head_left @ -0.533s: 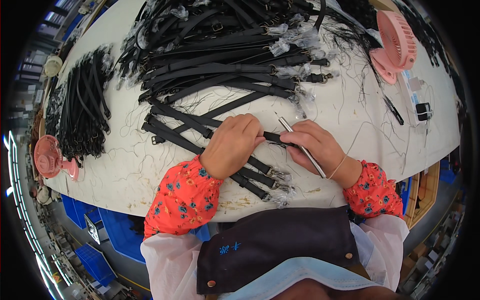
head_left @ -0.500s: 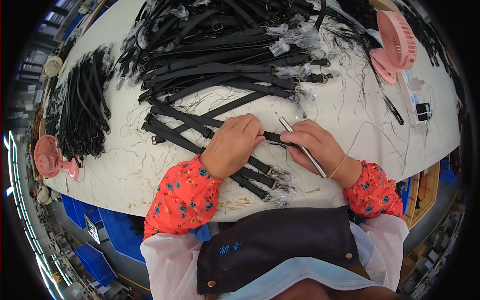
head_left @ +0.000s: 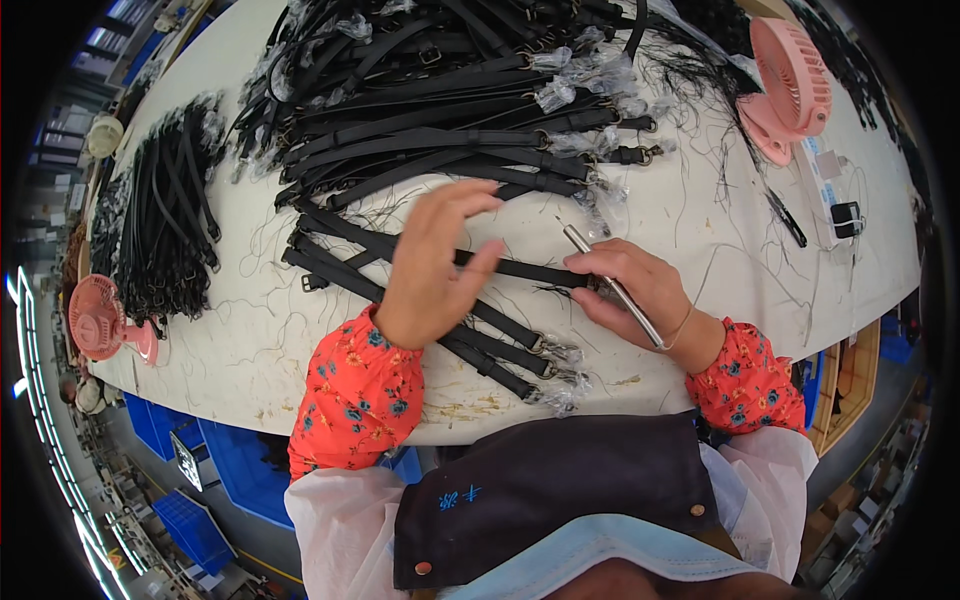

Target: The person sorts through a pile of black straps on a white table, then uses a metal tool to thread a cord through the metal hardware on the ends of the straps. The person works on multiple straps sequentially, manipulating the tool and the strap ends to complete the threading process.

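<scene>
My right hand point(head_left: 655, 292) is closed round a slim silver pen-shaped tool point(head_left: 628, 305) with a thin pointed tip. Thumb and fingers of the same hand also pinch the right end of a black strap point(head_left: 528, 269). Short dark threads hang by that end. My left hand point(head_left: 425, 265) is lifted over the strap, fingers spread, with nothing in it. It hides part of the straps below. Nearer to me, several black straps point(head_left: 485, 370) lie slantwise, their metal buckle ends wrapped in clear plastic.
A big heap of black straps point(head_left: 420, 145) covers the far middle of the white table point(head_left: 270, 365). Another bundle point(head_left: 165, 210) lies at left. Pink fans point(head_left: 795, 85) stand at far right and left. A black pen-like tool point(head_left: 787, 219) and a power strip point(head_left: 826, 190) are at right.
My left hand has let go of the strap, opened and moved up and to the left. My right hand stays nearly in place with the tool and the strap end.
</scene>
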